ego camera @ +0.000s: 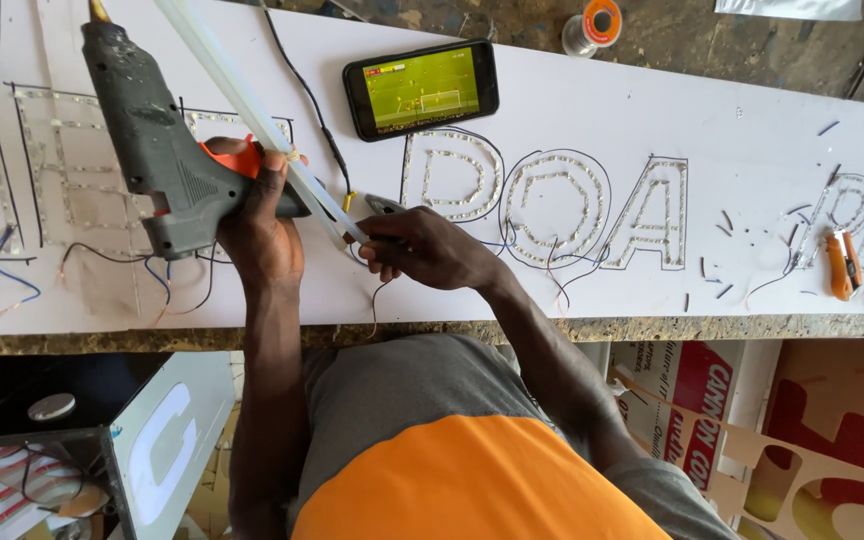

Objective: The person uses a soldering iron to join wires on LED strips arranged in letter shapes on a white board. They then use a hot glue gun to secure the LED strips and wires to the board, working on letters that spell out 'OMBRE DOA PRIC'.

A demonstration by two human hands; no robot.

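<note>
While left hand (257, 215) grips glue gun (157, 145), nozzle cropped, right hand (417, 245) pinches glue stick (252, 110), fingertips hidden.

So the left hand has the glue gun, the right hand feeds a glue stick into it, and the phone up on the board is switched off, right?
Not quite: the phone is on, its screen showing a green pitch, as the head view shows. The rest holds: the left hand grips the glue gun and the right hand holds the glue stick.
</note>
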